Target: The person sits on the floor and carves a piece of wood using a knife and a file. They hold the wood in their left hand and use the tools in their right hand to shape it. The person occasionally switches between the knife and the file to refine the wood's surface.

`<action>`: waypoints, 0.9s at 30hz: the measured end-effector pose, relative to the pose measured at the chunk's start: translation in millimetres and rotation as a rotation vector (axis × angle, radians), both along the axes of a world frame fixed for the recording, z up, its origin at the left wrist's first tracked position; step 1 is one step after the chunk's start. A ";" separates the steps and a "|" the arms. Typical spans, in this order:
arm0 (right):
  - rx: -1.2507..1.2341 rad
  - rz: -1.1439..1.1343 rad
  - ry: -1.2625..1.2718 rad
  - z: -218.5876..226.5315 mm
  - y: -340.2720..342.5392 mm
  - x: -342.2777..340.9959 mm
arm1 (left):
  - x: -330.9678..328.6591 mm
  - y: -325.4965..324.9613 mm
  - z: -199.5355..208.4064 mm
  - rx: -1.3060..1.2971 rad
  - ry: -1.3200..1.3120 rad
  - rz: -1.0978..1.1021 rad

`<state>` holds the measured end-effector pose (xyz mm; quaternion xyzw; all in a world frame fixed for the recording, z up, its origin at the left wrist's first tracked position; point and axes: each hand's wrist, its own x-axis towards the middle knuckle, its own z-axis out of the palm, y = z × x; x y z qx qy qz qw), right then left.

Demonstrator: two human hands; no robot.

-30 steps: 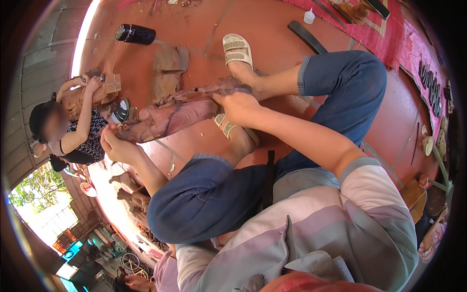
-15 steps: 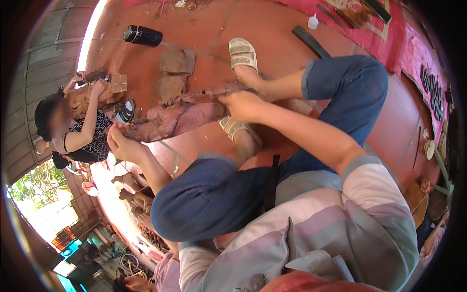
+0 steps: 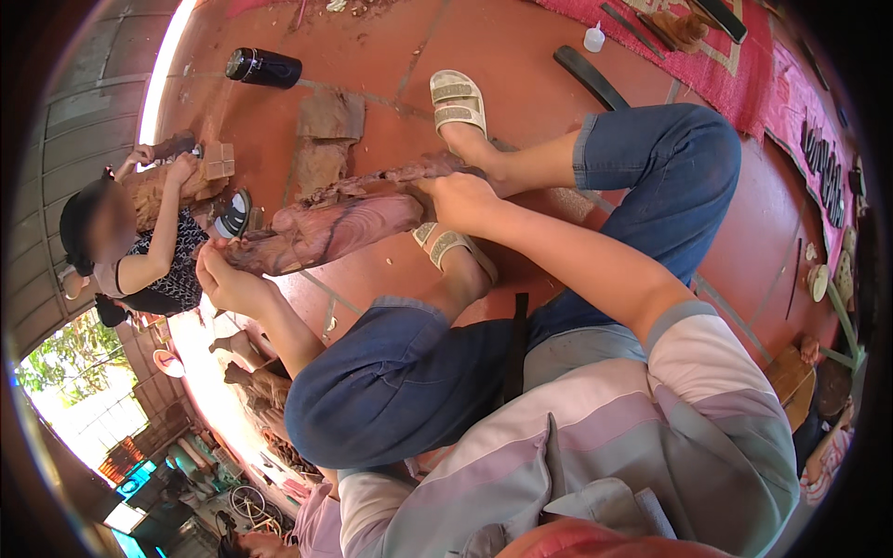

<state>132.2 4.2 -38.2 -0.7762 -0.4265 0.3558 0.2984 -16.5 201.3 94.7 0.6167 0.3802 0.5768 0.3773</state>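
A long reddish-brown wood carving (image 3: pixel 344 228), with wavy grain and a rough, knobbly upper edge, lies across between my two hands above the floor. My left hand (image 3: pixel 226 279) is closed on its left end. At the other end my right hand (image 3: pixel 458 201) is closed round the wood, its fingers mostly hidden by the back of the hand. A dark end sticks out just beyond the right hand; I cannot make out whether it belongs to the carving.
Flat brown pieces (image 3: pixel 326 139) and a dark bottle (image 3: pixel 264 68) lie on the tiled floor. A co-worker (image 3: pixel 153 242) handles another wooden piece at the left. A small white bottle (image 3: pixel 593 38) and a dark curved strip (image 3: pixel 591 78) are near the pink mat (image 3: pixel 758 84), which bears several tools.
The carving has turned slightly in my hands, showing more of its grained face. Both hands keep their hold. The whole view has shifted slightly.
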 end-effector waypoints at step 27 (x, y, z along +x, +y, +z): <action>-0.049 0.030 -0.063 13.6 -8.2 -7.4 | -7.2 9.6 -5.3 0.025 0.019 0.002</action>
